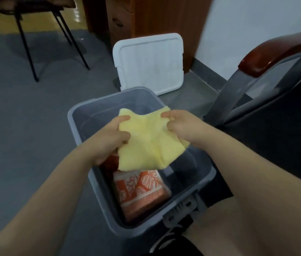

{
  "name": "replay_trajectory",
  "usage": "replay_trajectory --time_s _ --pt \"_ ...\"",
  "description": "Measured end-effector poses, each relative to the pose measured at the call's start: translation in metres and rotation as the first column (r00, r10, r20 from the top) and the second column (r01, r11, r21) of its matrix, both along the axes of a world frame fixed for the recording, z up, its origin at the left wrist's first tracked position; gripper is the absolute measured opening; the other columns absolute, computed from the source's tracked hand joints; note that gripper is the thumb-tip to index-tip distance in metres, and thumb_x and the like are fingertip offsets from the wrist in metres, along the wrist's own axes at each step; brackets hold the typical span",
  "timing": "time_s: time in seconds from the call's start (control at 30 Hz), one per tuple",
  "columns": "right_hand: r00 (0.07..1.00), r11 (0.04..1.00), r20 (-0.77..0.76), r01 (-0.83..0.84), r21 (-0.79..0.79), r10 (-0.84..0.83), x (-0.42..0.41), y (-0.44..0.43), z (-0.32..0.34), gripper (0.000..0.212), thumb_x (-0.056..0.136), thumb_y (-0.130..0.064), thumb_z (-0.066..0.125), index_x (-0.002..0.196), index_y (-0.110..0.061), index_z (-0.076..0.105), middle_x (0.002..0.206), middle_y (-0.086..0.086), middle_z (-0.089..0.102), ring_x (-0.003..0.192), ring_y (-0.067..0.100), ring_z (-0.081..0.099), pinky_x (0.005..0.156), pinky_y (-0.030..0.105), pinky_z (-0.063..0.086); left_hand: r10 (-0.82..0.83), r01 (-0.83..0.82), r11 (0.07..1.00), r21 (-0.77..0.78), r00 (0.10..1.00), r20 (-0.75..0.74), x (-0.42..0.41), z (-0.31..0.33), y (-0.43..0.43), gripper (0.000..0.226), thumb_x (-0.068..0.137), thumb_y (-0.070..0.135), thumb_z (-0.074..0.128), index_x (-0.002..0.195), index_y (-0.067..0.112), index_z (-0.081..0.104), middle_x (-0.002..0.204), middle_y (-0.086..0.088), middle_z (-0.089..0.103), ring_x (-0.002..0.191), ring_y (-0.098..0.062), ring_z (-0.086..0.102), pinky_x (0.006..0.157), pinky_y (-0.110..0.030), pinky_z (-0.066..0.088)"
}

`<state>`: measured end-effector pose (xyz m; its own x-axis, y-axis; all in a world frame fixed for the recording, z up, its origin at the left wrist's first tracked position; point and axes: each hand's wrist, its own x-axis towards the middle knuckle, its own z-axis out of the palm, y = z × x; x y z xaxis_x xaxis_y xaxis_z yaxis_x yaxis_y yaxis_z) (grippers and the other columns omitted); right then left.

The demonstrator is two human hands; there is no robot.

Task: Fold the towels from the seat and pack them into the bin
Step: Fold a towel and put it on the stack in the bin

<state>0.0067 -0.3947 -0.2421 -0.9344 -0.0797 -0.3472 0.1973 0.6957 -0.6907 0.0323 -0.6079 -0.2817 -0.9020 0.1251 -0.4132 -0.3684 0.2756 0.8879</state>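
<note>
Down inside the gray bin (127, 90), at its near end, lies a folded orange towel (142, 191) with white leaves. Over the bin hangs a soft yellow towel (146, 143). Behind the bin, a white lid (149, 63) stands on the gray floor (26, 117). The left hand (114, 139) and right hand (179, 124) each grip the yellow towel's sides.

No text, label, brand, number or sign can be read here. The orange towel (142, 191) in the bin (77, 115) carries a white leaf pattern, not letters. The yellow towel (146, 143) is plain. The white lid (149, 63) shows only moulded ridges. The latch (181, 207) on the bin's near rim is too blurred to tell whether anything is printed on it.
</note>
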Motion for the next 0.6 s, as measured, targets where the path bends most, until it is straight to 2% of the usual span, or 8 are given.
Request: replay_trajectory --time_s 0.13,0.2,0.27,0.33,0.4,0.47,0.53,0.6 --pt "0.988 0.979 0.078 -0.141 0.148 0.131 0.01 -0.007 -0.044 0.053 0.096 -0.006 0.041 0.147 -0.021 0.045 0.152 0.003 0.033 0.125 0.022 0.048 0.094 0.021 0.038 0.007 0.0 0.997 -0.071 0.996 0.09 0.025 -0.036 0.001 0.072 0.091 0.002 0.05 0.151 0.037 0.031 0.116 -0.006 0.052 0.1 -0.029 0.06 0.086 -0.051 0.057" --pt "0.973 0.952 0.113 -0.221 0.21 0.2 0.013 -0.01 -0.051 0.055 0.096 -0.006 0.039 0.149 -0.023 0.041 0.155 0.001 0.026 0.132 0.022 0.042 0.097 0.022 0.035 0.005 0.005 0.997 -0.074 0.992 0.127 0.036 -0.048 0.004 0.073 0.091 0.002 0.049 0.151 0.037 0.029 0.114 0.002 0.052 0.097 -0.022 0.06 0.081 -0.047 0.06" --pt "0.962 0.933 0.121 -0.267 0.24 0.244 0.014 -0.012 -0.054 0.057 0.096 -0.005 0.039 0.15 -0.024 0.04 0.154 0.0 0.026 0.133 0.022 0.041 0.1 0.026 0.036 0.015 -0.007 0.998 -0.058 0.991 0.132 0.042 -0.055 0.006 0.074 0.091 0.002 0.049 0.152 0.038 0.027 0.119 0.002 0.052 0.1 -0.021 0.059 0.074 -0.038 0.059" --pt "0.956 0.925 0.123 -0.289 0.248 0.266 0.013 -0.011 -0.053 0.058 0.095 -0.005 0.039 0.149 -0.026 0.041 0.151 -0.002 0.029 0.132 0.02 0.041 0.103 0.027 0.037 0.038 -0.032 0.998 -0.054 0.993 0.114 0.044 -0.058 0.005 0.075 0.091 0.001 0.05 0.152 0.038 0.026 0.126 -0.001 0.05 0.105 -0.024 0.059 0.075 -0.039 0.06" --pt "0.95 0.922 0.146 -0.305 0.238 0.276 0.013 -0.009 -0.054 0.059 0.094 -0.005 0.041 0.148 -0.029 0.043 0.149 -0.002 0.032 0.134 0.02 0.04 0.105 0.027 0.037 0.035 -0.028 0.998 -0.064 0.993 0.116 0.045 -0.059 -0.002 0.075 0.091 0.001 0.052 0.151 0.037 0.027 0.123 0.0 0.05 0.104 -0.025 0.06 0.072 -0.04 0.062" --pt "0.928 0.894 0.222 -0.354 0.274 0.299 0.015 -0.006 -0.057 0.061 0.094 -0.006 0.045 0.15 -0.03 0.039 0.153 -0.001 0.031 0.136 0.022 0.039 0.107 0.03 0.037 -0.019 0.036 0.995 -0.095 0.984 0.175 0.05 -0.063 -0.01 0.073 0.09 0.0 0.054 0.15 0.034 0.029 0.119 -0.001 0.05 0.101 -0.024 0.062 0.069 -0.04 0.063" --pt "0.886 0.834 0.356 -0.424 0.355 0.298 0.019 -0.002 -0.065 0.066 0.093 -0.012 0.052 0.154 -0.028 0.031 0.156 0.002 0.031 0.131 0.026 0.046 0.106 0.036 0.043 -0.056 0.106 0.975 -0.195 0.968 0.245 0.056 -0.066 -0.018 0.064 0.091 0.002 0.056 0.148 0.023 0.037 0.115 -0.009 0.054 0.097 -0.026 0.064 0.072 -0.044 0.064" --pt "0.821 0.749 0.5 -0.509 0.424 0.276 0.023 0.003 -0.071 0.066 0.092 -0.018 0.06 0.152 -0.022 0.033 0.152 0.007 0.039 0.127 0.028 0.05 0.104 0.041 0.045 -0.068 0.139 0.936 -0.324 0.973 0.221 0.054 -0.068 -0.025 0.049 0.092 0.007 0.059 0.14 0.015 0.049 0.11 -0.011 0.057 0.091 -0.028 0.068 0.075 -0.045 0.063"
